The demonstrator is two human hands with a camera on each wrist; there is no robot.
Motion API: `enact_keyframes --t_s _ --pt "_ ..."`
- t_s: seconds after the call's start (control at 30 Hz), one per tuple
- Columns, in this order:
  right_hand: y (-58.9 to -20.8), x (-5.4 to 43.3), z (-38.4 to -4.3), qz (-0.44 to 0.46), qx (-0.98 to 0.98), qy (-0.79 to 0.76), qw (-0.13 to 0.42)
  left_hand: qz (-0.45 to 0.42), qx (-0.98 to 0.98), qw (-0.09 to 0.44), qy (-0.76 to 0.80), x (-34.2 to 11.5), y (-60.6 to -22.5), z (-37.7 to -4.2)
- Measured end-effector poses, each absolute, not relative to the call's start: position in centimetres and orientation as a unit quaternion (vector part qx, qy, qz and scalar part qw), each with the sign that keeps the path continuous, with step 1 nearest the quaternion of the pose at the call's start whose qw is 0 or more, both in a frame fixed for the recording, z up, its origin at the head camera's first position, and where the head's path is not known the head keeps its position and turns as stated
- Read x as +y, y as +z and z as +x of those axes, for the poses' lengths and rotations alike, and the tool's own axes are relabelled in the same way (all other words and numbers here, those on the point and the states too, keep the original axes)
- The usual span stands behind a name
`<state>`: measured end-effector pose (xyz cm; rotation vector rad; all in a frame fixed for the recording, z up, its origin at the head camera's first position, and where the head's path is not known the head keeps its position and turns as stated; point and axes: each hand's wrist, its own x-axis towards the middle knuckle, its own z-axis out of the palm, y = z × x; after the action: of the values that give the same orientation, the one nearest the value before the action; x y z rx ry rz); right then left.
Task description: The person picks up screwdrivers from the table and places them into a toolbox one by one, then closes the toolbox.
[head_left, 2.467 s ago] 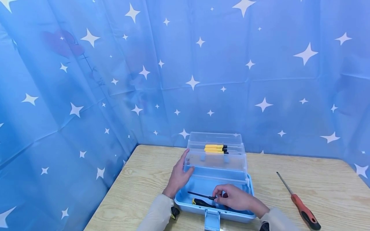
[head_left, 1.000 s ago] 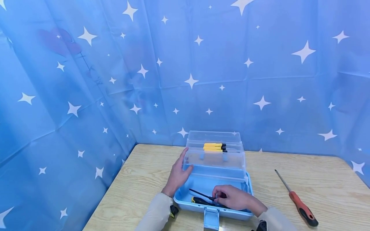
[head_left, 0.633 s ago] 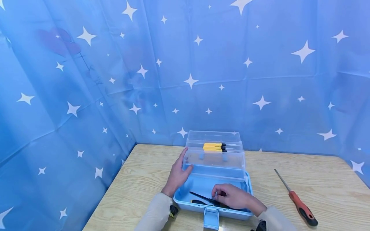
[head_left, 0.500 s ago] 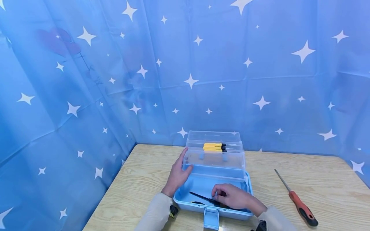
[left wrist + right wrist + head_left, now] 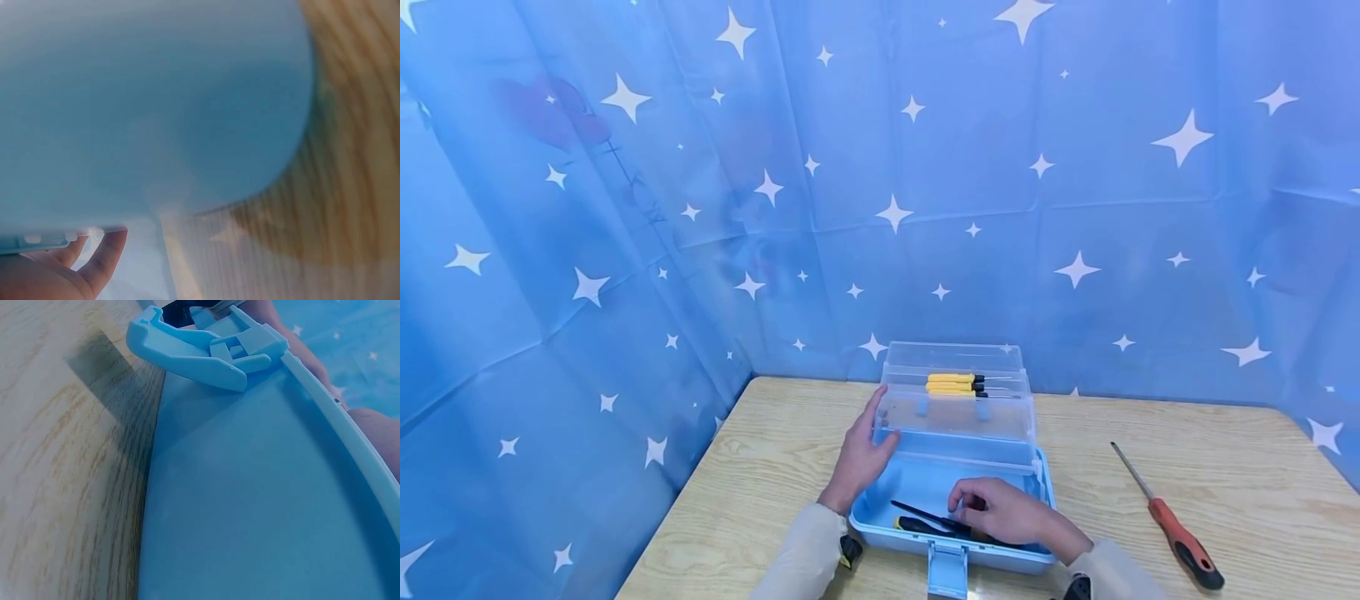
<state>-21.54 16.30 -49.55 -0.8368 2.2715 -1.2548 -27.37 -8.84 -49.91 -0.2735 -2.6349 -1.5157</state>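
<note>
My left hand [image 5: 859, 458] rests against the left side of an open blue toolbox [image 5: 917, 546], fingers fairly straight by its raised clear tray [image 5: 955, 425]. In the left wrist view its fingers [image 5: 103, 262] reach up beside the box. My right hand [image 5: 1000, 510] is inside the box, fingers bent, over the handle end of a black screwdriver [image 5: 921, 510]. Whether the fingers grip that handle is hidden. A yellow-and-black handle [image 5: 913, 525] lies beside it, along the front wall. Several small yellow-handled screwdrivers [image 5: 951, 378] sit in the clear tray.
A large red-and-black screwdriver [image 5: 1180, 537] lies on the wooden table [image 5: 1097, 483], right of the box. The box's latch [image 5: 948, 571] hangs off its front. A blue star-patterned curtain [image 5: 850, 167] stands behind and to the left.
My right hand has lifted slightly, and the black screwdriver lies lower and nearer the front wall. The yellow-and-black handle dropped mostly from sight, then shows again. My left hand has stayed put.
</note>
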Motion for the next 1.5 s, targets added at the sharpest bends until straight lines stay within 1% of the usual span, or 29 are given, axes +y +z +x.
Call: enact_keyframes --t_s 0.63,0.9,1.33,1.5 --pt "-48.9 16.5 -21.4 -0.306 0.794 -0.484 0.206 -0.096 -0.865 0.048 -0.489 -8.8 -50.3 -27.7" --pt "-48.3 16.8 -21.1 -0.312 0.79 -0.489 0.198 -0.095 -0.863 0.045 -0.494 -8.8 -50.0 -27.4" --pt "-46.3 17.5 -19.6 -0.336 0.77 -0.505 0.199 -0.086 -0.858 0.042 -0.504 -8.8 -49.9 -27.1" --pt "-45.7 18.3 -19.1 -0.361 0.759 -0.51 0.184 -0.093 -0.857 0.043 -0.505 -8.8 -49.9 -27.2"
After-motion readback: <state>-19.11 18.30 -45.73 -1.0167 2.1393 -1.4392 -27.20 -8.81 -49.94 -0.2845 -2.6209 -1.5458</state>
